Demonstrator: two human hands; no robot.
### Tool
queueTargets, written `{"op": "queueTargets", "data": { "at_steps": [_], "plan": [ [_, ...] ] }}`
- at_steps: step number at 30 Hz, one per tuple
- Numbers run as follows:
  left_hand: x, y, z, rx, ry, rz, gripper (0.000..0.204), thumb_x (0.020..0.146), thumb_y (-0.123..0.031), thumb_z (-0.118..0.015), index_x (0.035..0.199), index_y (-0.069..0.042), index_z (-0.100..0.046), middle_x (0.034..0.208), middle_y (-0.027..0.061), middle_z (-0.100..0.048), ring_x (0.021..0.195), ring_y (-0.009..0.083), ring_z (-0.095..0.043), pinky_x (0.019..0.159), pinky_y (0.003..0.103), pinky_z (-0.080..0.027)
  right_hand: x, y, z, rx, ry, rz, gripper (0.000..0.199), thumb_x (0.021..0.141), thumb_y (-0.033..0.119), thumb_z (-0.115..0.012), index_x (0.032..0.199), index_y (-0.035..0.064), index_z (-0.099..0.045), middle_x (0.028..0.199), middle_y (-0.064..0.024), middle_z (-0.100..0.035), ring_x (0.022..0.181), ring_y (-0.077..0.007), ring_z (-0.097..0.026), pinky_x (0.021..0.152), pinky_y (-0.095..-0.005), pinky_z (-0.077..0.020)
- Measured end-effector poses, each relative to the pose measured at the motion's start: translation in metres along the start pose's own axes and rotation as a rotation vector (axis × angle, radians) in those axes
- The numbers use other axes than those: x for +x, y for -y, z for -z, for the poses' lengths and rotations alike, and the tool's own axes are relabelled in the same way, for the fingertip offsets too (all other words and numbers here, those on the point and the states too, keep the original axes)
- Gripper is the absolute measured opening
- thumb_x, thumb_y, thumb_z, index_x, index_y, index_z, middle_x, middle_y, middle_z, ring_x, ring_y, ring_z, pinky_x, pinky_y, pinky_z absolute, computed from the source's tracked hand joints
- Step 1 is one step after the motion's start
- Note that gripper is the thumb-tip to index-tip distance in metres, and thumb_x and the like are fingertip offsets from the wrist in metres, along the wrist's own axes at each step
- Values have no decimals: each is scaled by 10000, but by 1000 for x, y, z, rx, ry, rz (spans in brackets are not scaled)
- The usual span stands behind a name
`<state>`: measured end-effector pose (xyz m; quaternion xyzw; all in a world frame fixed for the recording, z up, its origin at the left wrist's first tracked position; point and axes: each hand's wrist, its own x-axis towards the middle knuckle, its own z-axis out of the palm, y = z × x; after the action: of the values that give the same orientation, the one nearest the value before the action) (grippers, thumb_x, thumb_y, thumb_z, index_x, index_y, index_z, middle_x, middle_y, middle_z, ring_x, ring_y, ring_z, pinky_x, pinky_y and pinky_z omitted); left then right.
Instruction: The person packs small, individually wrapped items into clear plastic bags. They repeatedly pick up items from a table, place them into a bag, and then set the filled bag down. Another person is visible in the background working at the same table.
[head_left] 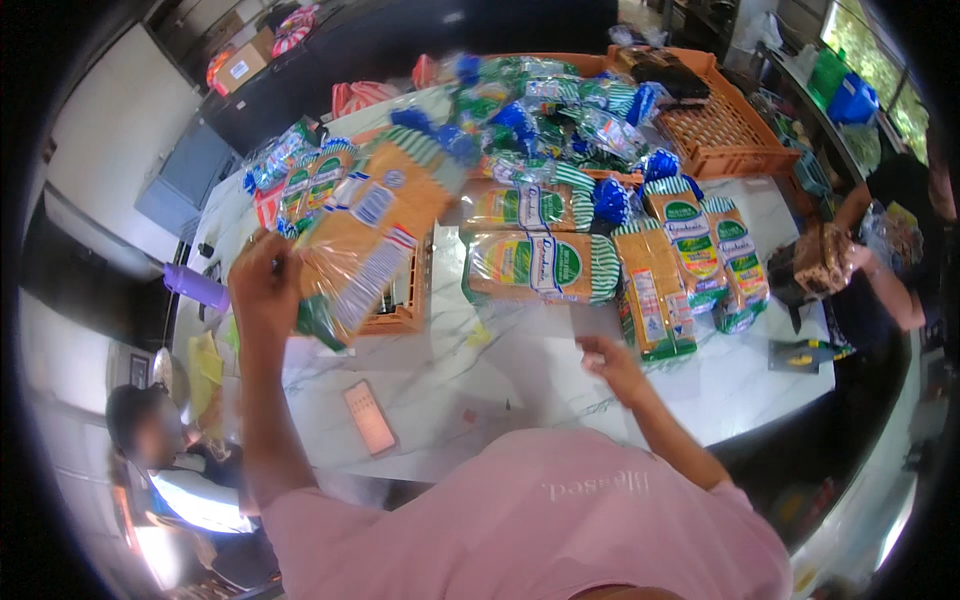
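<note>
My left hand (265,272) is closed on a bagged loaf of sliced bread (365,235), lifted and tilted at the left of the table. Its clear plastic has green stripes, and one end is blurred. Below that loaf, partly hidden, is an orange plastic crate (405,318). My right hand (612,368) is over the table with its fingers apart, holding nothing. Just beyond it lie bagged loaves: one showing its label (540,266), another behind it (528,208), and a loaf turned label-down (655,290). Two more loaves (686,240) lean to their right.
A pile of bagged loaves (560,110) fills the far side, beside a brown slatted crate (720,125). A phone (370,418) lies near me; a purple tumbler (195,286) lies left. At right a co-worker holds a dark loaf (822,262). Another person (150,430) is at lower left.
</note>
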<state>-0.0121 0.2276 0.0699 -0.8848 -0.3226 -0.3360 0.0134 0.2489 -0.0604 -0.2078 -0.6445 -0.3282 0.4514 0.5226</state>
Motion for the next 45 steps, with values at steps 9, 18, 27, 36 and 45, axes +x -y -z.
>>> {"op": "queueTargets", "data": {
  "at_steps": [9,18,27,36,45],
  "plan": [
    [-162,-88,-132,-775,34,-224,101,733,25,-655,791,-28,-590,815,75,-582,757,161,-554,662,277,-426,14,101,74,591,-32,267,364,896,255,-562,1177,25,-543,1023,-36,-625,854,-105,-596,764,-226,-475],
    [-236,-121,-250,-994,255,243,118,760,1,-600,876,-1,-579,882,109,-565,853,226,-540,738,320,-433,-32,108,41,979,-201,454,144,918,74,-497,1044,59,-563,956,-43,-632,844,-152,-631,763,-313,-528],
    [-136,-211,-121,-730,167,-384,295,722,-37,-699,976,-16,-550,953,115,-573,883,225,-553,784,321,-436,-36,128,-5,963,-86,295,161,899,198,-577,997,70,-580,933,-53,-627,881,-167,-605,815,-316,-490],
    [-111,-196,-144,-1233,517,1,129,805,49,-600,900,-22,-549,817,25,-569,749,102,-553,689,238,-449,-51,127,22,211,98,484,409,793,142,-699,1154,34,-541,998,-52,-603,996,-160,-554,912,-332,-413],
    [-117,-215,-116,-745,86,-389,204,746,-57,-676,912,-40,-559,892,103,-587,801,282,-564,672,358,-466,-49,164,18,297,-235,321,260,792,119,-694,1010,49,-571,884,-36,-604,746,-128,-595,604,-281,-518]
  ]
}}
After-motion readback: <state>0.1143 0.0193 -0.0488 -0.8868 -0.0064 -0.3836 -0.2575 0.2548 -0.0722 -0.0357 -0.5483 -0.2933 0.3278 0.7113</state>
